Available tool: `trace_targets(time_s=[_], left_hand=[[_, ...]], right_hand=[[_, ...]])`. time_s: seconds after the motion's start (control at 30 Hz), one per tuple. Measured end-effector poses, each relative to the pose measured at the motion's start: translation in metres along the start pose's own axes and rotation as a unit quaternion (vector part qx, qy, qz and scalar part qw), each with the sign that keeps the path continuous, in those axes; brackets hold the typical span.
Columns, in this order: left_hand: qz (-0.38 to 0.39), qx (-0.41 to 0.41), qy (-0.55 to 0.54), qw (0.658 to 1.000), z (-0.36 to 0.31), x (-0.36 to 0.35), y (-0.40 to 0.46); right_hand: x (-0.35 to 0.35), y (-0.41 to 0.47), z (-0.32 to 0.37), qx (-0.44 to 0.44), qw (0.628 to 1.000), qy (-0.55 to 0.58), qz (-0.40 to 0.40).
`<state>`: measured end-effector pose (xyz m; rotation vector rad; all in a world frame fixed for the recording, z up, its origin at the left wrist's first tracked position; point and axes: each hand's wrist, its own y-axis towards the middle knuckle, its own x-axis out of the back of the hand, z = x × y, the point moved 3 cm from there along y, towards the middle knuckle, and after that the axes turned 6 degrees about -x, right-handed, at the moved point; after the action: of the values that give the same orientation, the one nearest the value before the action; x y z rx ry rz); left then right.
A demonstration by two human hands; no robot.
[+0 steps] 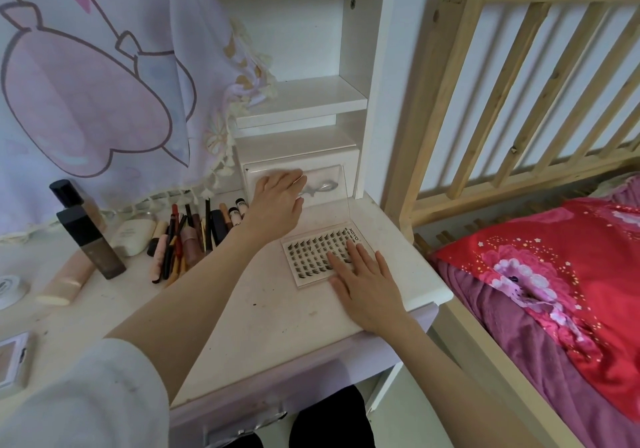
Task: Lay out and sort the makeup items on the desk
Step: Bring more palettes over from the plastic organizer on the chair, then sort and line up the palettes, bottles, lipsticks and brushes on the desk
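Head view:
Desk: a white desk top [263,312] with a white shelf unit [311,101] standing at its back and a small white drawer [332,181] at the unit's foot.
Lash case: a clear plastic case of black false-lash clusters [311,257] lies open near the desk's right edge; its tray is flat on the desk and its transparent lid [329,202] stands upright at the far side.
Left hand: the left hand [277,202] reaches over to the lid's upper left edge, fingers curled at it; whether they pinch the lid cannot be told, as the fingertips are blurred.
Right hand: the right hand [363,281] lies flat, fingers straight and spread, pressing on the tray's near right part and holding nothing.
Pencils and sticks: a loose row of slim makeup pencils, brushes and tubes in black, red and pink [194,236] lies left of the left forearm.
Bottles: two tall brown foundation bottles with black caps [91,243] stand further left, with a pale pink tube [67,278] lying in front of them.
Compact: an open pale powder compact [14,357] sits at the near left edge.
Backdrop: a pink and lilac printed cloth [93,94] hangs behind the desk.
Bed: a bed with a red flowered cover [561,267] and a wooden slatted rail [536,77] stands to the right.
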<state>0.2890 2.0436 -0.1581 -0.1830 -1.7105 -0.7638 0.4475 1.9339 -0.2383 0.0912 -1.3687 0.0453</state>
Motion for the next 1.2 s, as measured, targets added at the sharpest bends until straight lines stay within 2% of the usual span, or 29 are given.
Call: trace_targets(time_s=[0.33,0.43,0.6,0.73,0.87,1.03,1.2], left_hand=[[0.115,-0.017,0.008,0.993,0.000,0.002,0.003],[0.125,-0.007,0.003,0.992,0.001,0.007,-0.002],[0.084,0.002,-0.026,0.996,-0.008,0.025,-0.039],[0.048,0.032,-0.066,0.996,-0.014,0.046,-0.093],[0.023,0.080,-0.033,0.996,-0.005,0.063,-0.150],[0.021,0.129,-0.009,0.991,0.029,0.074,-0.219],[0.011,0.173,0.029,0.984,0.065,0.090,-0.291]], right_hand=[[0.000,0.002,0.001,-0.012,1.000,-0.010,0.009],[0.004,0.001,0.001,-0.014,1.000,-0.023,0.013],[0.017,-0.006,0.010,-0.007,1.000,0.021,-0.010],[0.033,-0.014,0.038,0.037,0.995,0.074,-0.051],[0.036,-0.020,0.082,0.089,0.986,0.120,-0.071],[0.019,-0.025,0.147,0.170,0.976,0.122,-0.058],[-0.005,-0.030,0.218,0.230,0.964,0.133,-0.011]])
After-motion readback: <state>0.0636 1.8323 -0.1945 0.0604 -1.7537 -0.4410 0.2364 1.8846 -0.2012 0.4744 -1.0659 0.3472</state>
